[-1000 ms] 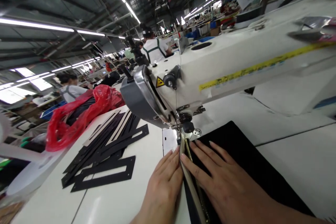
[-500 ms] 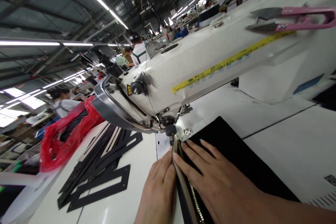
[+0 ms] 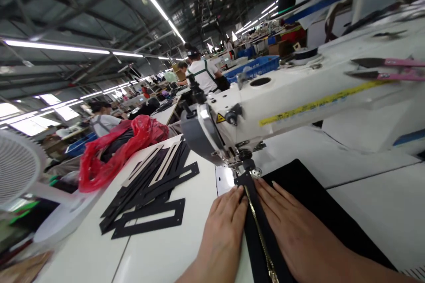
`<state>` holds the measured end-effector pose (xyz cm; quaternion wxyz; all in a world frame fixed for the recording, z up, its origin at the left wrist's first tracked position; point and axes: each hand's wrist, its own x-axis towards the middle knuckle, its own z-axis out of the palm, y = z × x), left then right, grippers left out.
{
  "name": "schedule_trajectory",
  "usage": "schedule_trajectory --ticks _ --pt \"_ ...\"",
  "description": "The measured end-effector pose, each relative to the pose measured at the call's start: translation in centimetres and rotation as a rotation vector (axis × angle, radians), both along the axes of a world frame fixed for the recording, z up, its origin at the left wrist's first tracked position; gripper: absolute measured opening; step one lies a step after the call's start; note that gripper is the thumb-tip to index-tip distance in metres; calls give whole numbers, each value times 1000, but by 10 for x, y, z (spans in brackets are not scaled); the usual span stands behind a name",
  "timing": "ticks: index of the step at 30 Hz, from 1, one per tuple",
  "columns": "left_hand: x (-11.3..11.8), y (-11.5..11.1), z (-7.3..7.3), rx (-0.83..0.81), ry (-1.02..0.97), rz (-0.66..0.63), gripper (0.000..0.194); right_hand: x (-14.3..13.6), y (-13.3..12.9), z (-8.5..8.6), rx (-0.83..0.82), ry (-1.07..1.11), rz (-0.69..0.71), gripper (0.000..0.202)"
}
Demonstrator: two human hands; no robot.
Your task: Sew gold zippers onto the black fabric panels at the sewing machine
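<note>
My left hand [image 3: 224,227] lies with its fingers together and stretched out, the tips pressing on the left edge of a black zipper strip [image 3: 249,241] under the sewing machine's head. Gold zipper teeth [image 3: 255,217] run down the strip, with a metal pull [image 3: 272,276] at the near end. On the other side of the teeth my right hand [image 3: 292,230] rests flat, fingers extended over the strip and a black fabric panel [image 3: 310,190]. The far end of the strip sits beneath the needle area [image 3: 246,166], where the presser foot is mostly hidden.
The white sewing machine [image 3: 292,97] reaches across from the right, pink-handled thread snips [image 3: 388,68] lying on it. Black slotted pieces [image 3: 149,225] lie piled to the left. Beyond them are a red plastic bag [image 3: 146,132] and a white fan [image 3: 20,168]. People work farther back.
The view has shifted, so the machine sits farther right. The strip's pale edge, earlier raised between my hands, is out of sight; the strip now lies flatter, with its zipper pull showing.
</note>
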<state>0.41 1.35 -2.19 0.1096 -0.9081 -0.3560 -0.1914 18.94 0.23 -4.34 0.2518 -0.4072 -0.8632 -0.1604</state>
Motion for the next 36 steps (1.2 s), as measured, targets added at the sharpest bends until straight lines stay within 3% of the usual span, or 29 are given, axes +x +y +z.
schedule_trajectory --ticks 3,8,19,27,36 --pt "4 -1 0 5 -39 61 28 4 2 1 52 -76 40 51" --pt "6 5 -2 2 -87 54 26 9 11 -1 52 -122 101 56" --pt "8 30 7 -91 -47 93 25 8 36 4 -14 -94 127 59" --pt "5 34 -3 -85 -110 63 25 8 42 7 10 -76 165 67" --pt "4 36 -2 -79 -116 24 28 4 39 14 32 -52 143 66"
